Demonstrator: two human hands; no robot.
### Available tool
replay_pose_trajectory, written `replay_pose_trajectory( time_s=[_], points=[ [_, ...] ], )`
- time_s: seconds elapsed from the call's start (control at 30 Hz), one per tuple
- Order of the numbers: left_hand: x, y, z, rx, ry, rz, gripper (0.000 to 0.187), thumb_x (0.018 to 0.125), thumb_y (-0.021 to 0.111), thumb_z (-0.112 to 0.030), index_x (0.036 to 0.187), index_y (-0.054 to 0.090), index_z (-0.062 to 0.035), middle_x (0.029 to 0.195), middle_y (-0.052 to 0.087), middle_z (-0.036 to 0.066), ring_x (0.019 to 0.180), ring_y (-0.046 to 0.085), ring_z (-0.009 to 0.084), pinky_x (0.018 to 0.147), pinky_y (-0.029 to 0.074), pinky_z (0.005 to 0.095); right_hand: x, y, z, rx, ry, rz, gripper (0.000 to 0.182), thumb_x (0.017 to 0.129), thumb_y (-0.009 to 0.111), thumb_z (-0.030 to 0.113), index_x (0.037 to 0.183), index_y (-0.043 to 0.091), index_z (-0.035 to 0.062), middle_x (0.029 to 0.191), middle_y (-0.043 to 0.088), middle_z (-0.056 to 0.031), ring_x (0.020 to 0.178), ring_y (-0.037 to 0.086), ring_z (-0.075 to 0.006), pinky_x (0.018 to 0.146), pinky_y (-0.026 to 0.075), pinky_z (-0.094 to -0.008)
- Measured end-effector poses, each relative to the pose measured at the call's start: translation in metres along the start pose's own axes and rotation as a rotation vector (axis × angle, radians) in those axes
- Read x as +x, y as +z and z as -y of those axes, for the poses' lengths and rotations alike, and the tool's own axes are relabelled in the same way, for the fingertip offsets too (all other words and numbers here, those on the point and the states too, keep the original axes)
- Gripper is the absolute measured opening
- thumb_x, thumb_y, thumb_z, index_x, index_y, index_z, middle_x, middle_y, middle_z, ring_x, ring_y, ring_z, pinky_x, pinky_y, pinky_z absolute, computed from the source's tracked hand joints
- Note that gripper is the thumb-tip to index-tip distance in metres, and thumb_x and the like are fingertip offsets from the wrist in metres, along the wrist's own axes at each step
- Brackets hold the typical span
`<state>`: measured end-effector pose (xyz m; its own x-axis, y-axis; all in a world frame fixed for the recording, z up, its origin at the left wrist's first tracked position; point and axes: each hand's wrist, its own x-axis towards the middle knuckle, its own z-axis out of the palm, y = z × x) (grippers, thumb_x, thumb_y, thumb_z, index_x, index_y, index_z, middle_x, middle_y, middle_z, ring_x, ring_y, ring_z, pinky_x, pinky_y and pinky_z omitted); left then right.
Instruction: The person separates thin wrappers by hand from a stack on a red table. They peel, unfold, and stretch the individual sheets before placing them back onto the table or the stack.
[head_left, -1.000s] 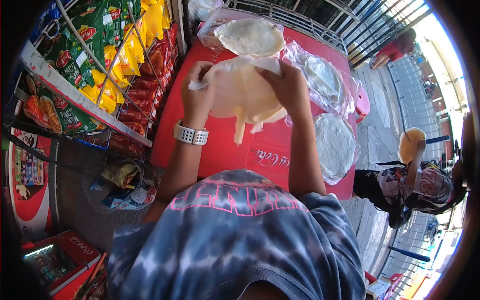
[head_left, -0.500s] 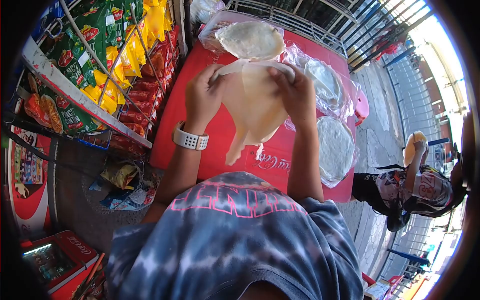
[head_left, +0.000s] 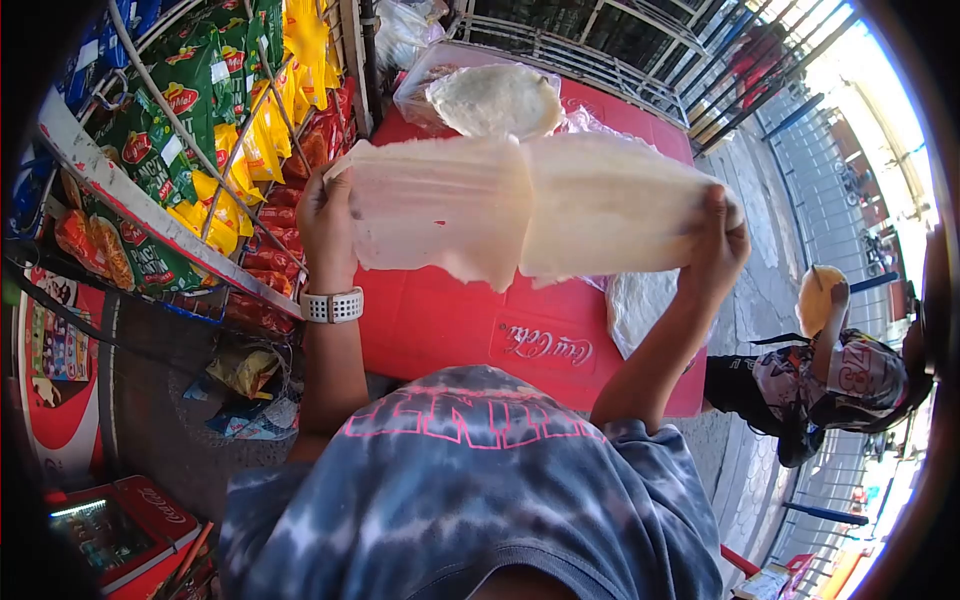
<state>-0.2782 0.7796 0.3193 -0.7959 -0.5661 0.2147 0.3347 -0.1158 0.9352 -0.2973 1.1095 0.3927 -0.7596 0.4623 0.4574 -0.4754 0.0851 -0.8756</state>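
Observation:
A thin, pale, half-see-through spring roll wrapper is stretched sideways above the red table. My left hand, with a white-strapped watch at the wrist, pinches its left end. My right hand grips the other end, thumb on top. A seam runs down the middle, where the wrapper's two halves meet or overlap, and the lower edge is ragged. Beyond it, a round stack of wrappers lies on clear plastic. Another round stack shows below the right half, partly covered by my forearm.
To the left stands a wire rack with hanging snack packs. Metal bars rise behind the table. On the right, a person holds a round tan item. A red cooler sits at the lower left.
My hands have moved apart, left hand leftward and right hand rightward. The wrapper, which hung in folds between them, is now spread wide and flat.

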Motion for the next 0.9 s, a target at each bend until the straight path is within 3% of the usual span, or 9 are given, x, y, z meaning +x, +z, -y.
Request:
replay_pose_trajectory(
  time_s=[0.13, 0.23, 0.43, 0.57, 0.67, 0.7, 0.73, 0.77, 0.9],
  points=[
    [0.011, -0.007, -0.008, 0.036, -0.003, -0.097, 0.019, 0.084, 0.051, -0.021, 0.09, 0.057, -0.004, 0.067, 0.047, -0.005, 0.059, 0.04, 0.002, 0.051, 0.034, 0.0179, 0.02, -0.03, -0.004, -0.022, -0.094, -0.145, 0.018, 0.079, 0.061, 0.021, 0.075, 0.06, 0.0033, 0.065, 0.056, 0.0007, 0.052, 0.048, -0.0038, 0.046, 0.037, -0.0163],
    [0.021, -0.016, -0.015, 0.1, 0.035, -0.116, 0.026, 0.085, 0.048, -0.02, 0.094, 0.057, 0.0024, 0.085, 0.058, 0.001, 0.076, 0.05, 0.0077, 0.067, 0.039, 0.022, 0.022, -0.045, 0.021, 0.001, -0.07, -0.267, 0.018, 0.08, 0.059, 0.022, 0.08, 0.059, 0.0041, 0.066, 0.056, -0.0001, 0.052, 0.05, -0.005, 0.047, 0.04, -0.0161],
    [0.011, 0.003, -0.073, 0.504, 0.095, 0.562, 0.031, 0.086, 0.039, -0.023, 0.087, 0.057, 0.0021, 0.074, 0.058, 0.005, 0.068, 0.052, 0.0106, 0.064, 0.041, 0.0239, 0.002, -0.048, 0.053, -0.268, -0.205, 0.04, 0.03, 0.076, 0.055, 0.019, 0.095, 0.054, -0.0052, 0.087, 0.056, -0.009, 0.078, 0.052, -0.0121, 0.069, 0.041, -0.023],
    [0.013, 0.018, -0.08, 0.497, 0.006, 0.791, 0.035, 0.087, 0.035, -0.027, 0.076, 0.054, 0.0007, 0.067, 0.057, 0.005, 0.063, 0.053, 0.0118, 0.06, 0.041, 0.0259, -0.015, -0.049, 0.049, -0.096, 0.023, 0.362, 0.047, 0.066, 0.054, 0.033, 0.093, 0.055, -0.0056, 0.093, 0.056, -0.0112, 0.083, 0.052, -0.0145, 0.071, 0.039, -0.0222],
    [0.007, 0.041, -0.078, 0.524, 0.14, 0.942, 0.034, 0.086, 0.036, -0.027, 0.076, 0.055, -0.0004, 0.065, 0.056, 0.012, 0.056, 0.054, 0.0181, 0.056, 0.041, 0.029, -0.037, -0.013, 0.05, -0.144, 0.197, 0.61, 0.028, 0.071, 0.055, 0.01, 0.096, 0.055, -0.003, 0.092, 0.057, -0.0077, 0.086, 0.052, -0.0126, 0.074, 0.041, -0.0248],
    [-0.002, 0.051, -0.077, 0.474, 0.137, 0.975, 0.031, 0.086, 0.036, -0.025, 0.078, 0.055, -0.0014, 0.066, 0.058, 0.012, 0.057, 0.056, 0.0211, 0.054, 0.042, 0.0319, -0.043, -0.002, 0.038, -0.227, 0.126, 0.708, 0.039, 0.067, 0.062, 0.006, 0.104, 0.053, -0.001, 0.094, 0.056, -0.0073, 0.089, 0.052, -0.0122, 0.075, 0.041, -0.0244],
    [-0.008, 0.06, -0.076, 0.491, 0.362, 1.037, 0.03, 0.086, 0.035, -0.024, 0.082, 0.056, -0.0025, 0.065, 0.058, 0.013, 0.058, 0.057, 0.0246, 0.053, 0.042, 0.0337, -0.052, 0.014, 0.032, -0.189, 0.112, 0.752, 0.053, 0.063, 0.069, 0.008, 0.112, 0.048, 0.0017, 0.096, 0.056, -0.007, 0.09, 0.052, -0.013, 0.075, 0.041, -0.0251],
    [-0.017, 0.067, -0.075, 0.451, 0.206, 1.051, 0.029, 0.086, 0.037, -0.024, 0.087, 0.056, -0.0029, 0.064, 0.057, 0.014, 0.059, 0.058, 0.0258, 0.052, 0.042, 0.0329, -0.058, 0.023, 0.03, -0.384, -0.019, 0.778, 0.066, 0.058, 0.074, 0.013, 0.116, 0.045, 0.004, 0.1, 0.056, -0.0081, 0.09, 0.053, -0.0142, 0.075, 0.041, -0.0264],
    [-0.032, 0.08, -0.09, 0.38, 0.113, 1.148, 0.029, 0.088, 0.038, -0.022, 0.096, 0.055, 0.0001, 0.072, 0.059, 0.006, 0.062, 0.054, 0.0076, 0.053, 0.043, 0.0225, -0.062, 0.034, 0.022, -0.337, 0.023, 0.767, 0.036, 0.067, 0.069, 0.012, 0.099, 0.056, 0.0014, 0.084, 0.059, -0.0082, 0.079, 0.056, -0.0127, 0.067, 0.044, -0.026]
  ],
)
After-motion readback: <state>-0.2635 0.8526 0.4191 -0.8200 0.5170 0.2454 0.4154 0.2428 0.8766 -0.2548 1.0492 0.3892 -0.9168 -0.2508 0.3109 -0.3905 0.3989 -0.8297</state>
